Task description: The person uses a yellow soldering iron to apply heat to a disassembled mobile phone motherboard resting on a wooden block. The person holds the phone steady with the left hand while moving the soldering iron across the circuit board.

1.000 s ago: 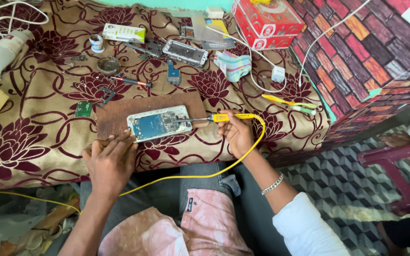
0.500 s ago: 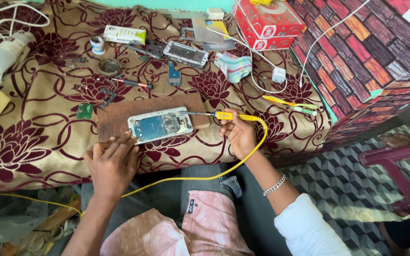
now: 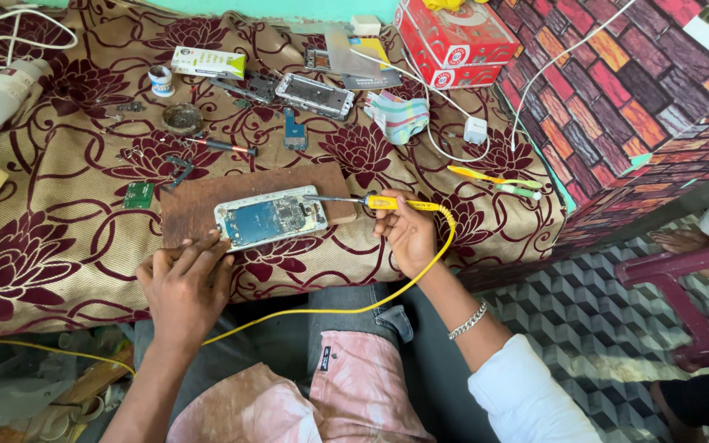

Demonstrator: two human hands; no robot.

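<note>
Left hand (image 3: 182, 283): palm down at the near edge of the tabletop (image 3: 59, 246), which is covered in a maroon floral cloth. Fingers (image 3: 207, 250) lie loosely together, extended, tips touching the near left corner of the opened phone (image 3: 271, 216) and the near edge of the wooden board (image 3: 198, 205); they grip nothing.

The opened phone lies flat on the board, long side left to right, blue circuit board facing up.

Right hand (image 3: 408, 234): fingers curled around the yellow handle of the soldering iron (image 3: 371, 201). The iron's metal tip reaches the phone's upper right corner. Its yellow cord (image 3: 354, 310) loops from the handle down over the person's lap.

Open room: bare cloth left of the board and right of the right hand. Behind the board lie a screwdriver (image 3: 223, 146), a second phone frame (image 3: 316, 96) and small parts. Tweezers (image 3: 494, 179) sit near the tabletop's right edge, beside the brick-pattern wall (image 3: 617, 90).
</note>
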